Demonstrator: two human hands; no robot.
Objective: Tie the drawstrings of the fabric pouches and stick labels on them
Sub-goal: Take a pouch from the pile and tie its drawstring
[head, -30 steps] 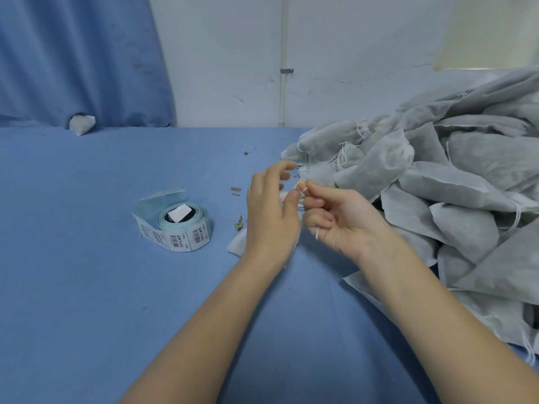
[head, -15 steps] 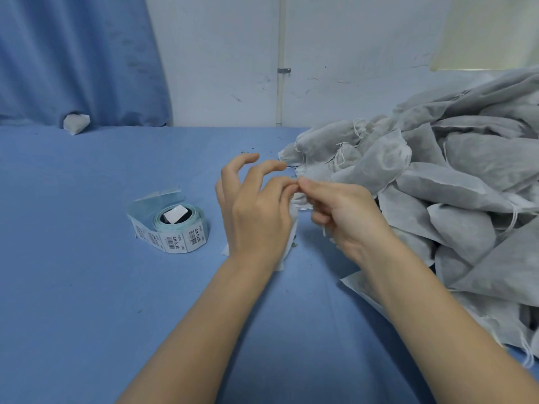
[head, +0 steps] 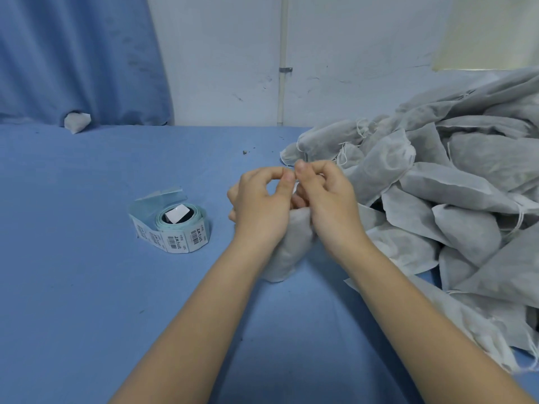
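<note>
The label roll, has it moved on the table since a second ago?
No. The label roll lies at the same spot on the blue table, left of both hands; its slight shift in the picture matches the wall pipe's.

Bare forearms, sleeveless to the frame edge

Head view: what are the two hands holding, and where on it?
Both the left hand and right hand pinch at the top of one grey pouch, presumably its drawstring; the string itself is too fine to see.
</note>
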